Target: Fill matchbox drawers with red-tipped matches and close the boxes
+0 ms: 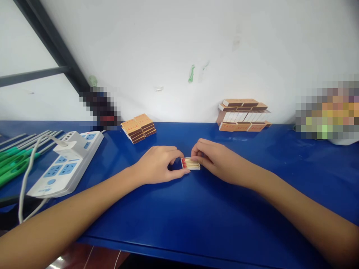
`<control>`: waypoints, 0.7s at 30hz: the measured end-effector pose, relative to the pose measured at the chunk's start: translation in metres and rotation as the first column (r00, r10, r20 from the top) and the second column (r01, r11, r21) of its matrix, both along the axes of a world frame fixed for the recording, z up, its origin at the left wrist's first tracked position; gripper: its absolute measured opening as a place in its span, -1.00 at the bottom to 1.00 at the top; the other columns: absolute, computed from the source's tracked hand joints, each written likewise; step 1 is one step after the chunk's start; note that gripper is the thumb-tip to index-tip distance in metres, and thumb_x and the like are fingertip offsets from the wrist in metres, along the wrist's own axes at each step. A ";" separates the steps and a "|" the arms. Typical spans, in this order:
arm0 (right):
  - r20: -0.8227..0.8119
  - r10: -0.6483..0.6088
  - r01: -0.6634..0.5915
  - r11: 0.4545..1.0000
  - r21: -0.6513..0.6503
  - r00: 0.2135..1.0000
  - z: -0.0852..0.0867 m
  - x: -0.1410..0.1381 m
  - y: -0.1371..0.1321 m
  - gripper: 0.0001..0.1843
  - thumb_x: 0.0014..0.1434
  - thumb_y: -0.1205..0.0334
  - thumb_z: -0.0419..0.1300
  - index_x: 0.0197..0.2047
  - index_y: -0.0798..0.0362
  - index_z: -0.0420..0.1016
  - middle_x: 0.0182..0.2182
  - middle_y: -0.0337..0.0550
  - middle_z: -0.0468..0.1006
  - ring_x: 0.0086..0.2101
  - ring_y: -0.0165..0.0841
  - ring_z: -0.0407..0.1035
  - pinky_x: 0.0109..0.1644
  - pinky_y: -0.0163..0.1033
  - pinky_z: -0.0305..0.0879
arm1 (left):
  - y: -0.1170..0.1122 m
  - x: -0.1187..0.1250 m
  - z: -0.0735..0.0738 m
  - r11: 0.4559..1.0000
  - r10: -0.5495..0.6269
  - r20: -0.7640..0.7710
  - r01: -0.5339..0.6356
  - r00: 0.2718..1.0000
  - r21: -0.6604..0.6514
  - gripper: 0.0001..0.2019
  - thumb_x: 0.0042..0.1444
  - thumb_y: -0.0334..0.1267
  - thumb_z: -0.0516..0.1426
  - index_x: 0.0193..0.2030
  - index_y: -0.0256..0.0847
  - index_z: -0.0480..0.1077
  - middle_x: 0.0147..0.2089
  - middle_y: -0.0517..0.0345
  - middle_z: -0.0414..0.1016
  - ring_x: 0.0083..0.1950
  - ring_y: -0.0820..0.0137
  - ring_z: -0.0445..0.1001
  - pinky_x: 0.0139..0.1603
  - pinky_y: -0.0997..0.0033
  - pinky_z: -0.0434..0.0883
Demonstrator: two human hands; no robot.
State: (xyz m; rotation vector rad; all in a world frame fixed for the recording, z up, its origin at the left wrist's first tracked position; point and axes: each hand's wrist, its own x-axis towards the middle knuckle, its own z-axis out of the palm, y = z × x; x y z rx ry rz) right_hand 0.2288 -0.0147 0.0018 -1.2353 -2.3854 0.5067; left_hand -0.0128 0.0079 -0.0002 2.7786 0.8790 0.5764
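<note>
A small white matchbox tray [192,167] lies on the blue table, holding several matches [190,163] with red heads toward the left. My left hand [158,164] grips the tray's left end between thumb and fingers. From the right, my right hand [214,158] reaches over the tray with curled fingers, its thumb and fingertips pinched together at the pale ends of the matches. What lies between those fingertips is hidden. Beyond my left hand, closed orange matchboxes [138,127] are piled in a short stack.
More matchboxes [243,116] stand stacked against the wall, with white sides showing in the middle layer. At left, a white power strip [66,168] with a plug and cable lies beside green-handled tools [17,164]. Blurred objects [333,112] sit at far right on the blue table [179,224].
</note>
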 end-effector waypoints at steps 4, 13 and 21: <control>0.021 -0.001 0.001 1.000 0.014 1.000 -0.001 0.001 0.001 -0.84 0.44 0.19 0.10 -0.20 0.01 0.44 -0.25 -0.19 0.47 -0.32 -0.38 0.34 -0.26 -0.25 0.21 | 0.000 0.000 0.000 1.000 -0.013 0.003 0.013 1.000 -0.009 -0.69 0.25 0.02 0.24 -0.16 -0.22 0.55 -0.40 0.25 0.43 -0.41 0.48 0.36 -0.40 0.43 0.21; 0.009 0.011 -0.012 0.999 0.032 1.000 -0.001 0.002 0.000 -0.80 0.41 0.16 0.15 -0.26 0.02 0.44 -0.29 -0.18 0.47 -0.35 -0.40 0.32 -0.28 -0.27 0.18 | 0.001 0.000 -0.002 1.000 -0.008 -0.003 0.008 1.000 -0.004 -0.68 0.25 0.04 0.23 -0.15 -0.20 0.56 -0.41 0.25 0.43 -0.41 0.47 0.38 -0.39 0.42 0.24; 0.009 -0.017 0.017 1.000 0.027 1.000 -0.003 -0.001 -0.002 -0.74 0.41 0.05 0.16 -0.27 0.01 0.44 -0.31 -0.20 0.47 -0.37 -0.40 0.31 -0.31 -0.27 0.16 | 0.000 -0.001 -0.001 1.000 -0.007 0.000 0.007 1.000 -0.004 -0.66 0.26 0.06 0.22 -0.12 -0.19 0.57 -0.40 0.24 0.45 -0.40 0.46 0.40 -0.38 0.42 0.25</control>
